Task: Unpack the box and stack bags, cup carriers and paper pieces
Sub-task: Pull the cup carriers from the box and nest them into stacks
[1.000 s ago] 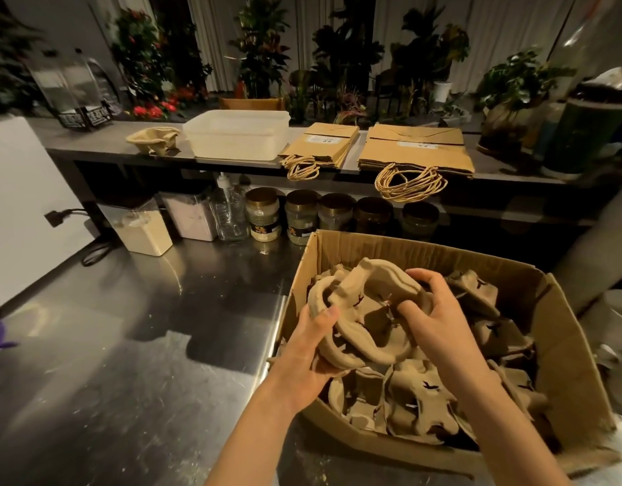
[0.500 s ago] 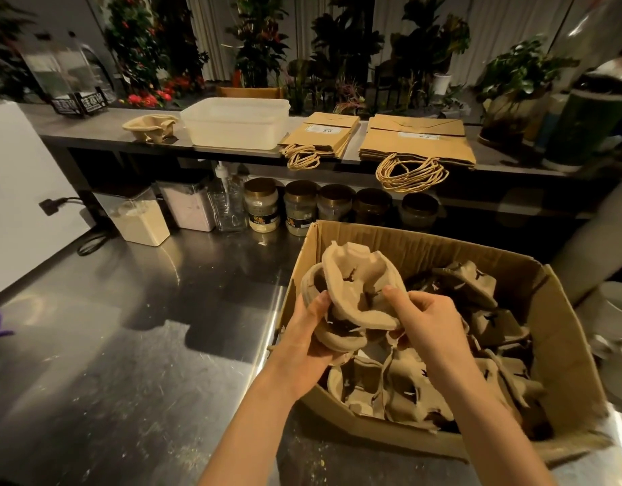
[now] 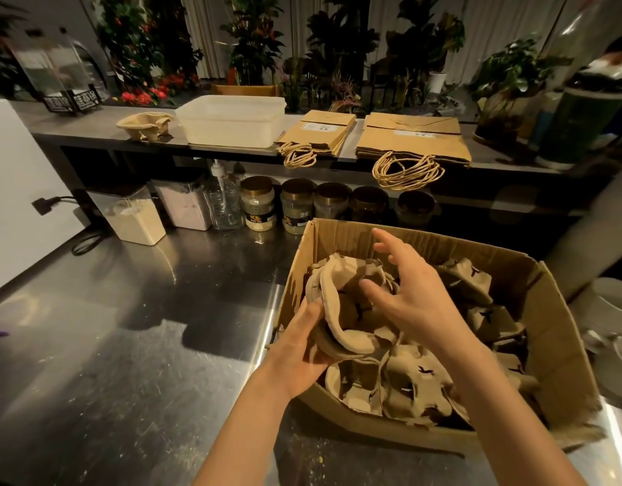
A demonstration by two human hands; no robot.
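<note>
An open cardboard box stands on the steel counter, holding several brown pulp cup carriers. My left hand grips a small bunch of cup carriers from below at the box's left side. My right hand hovers over that bunch with fingers spread, its thumb close to the carriers. On the back shelf lie a cup carrier, a small stack of paper bags and a larger stack of paper bags with twine handles.
A white plastic tub sits on the shelf between the carrier and the bags. Jars, canisters and a pump bottle line the counter's back. White dishes stand right of the box. The steel counter stretches left.
My right hand has let go of the bunch and spread its fingers above it. My left hand still holds the carriers, now lower and tilted by the box's left wall.
</note>
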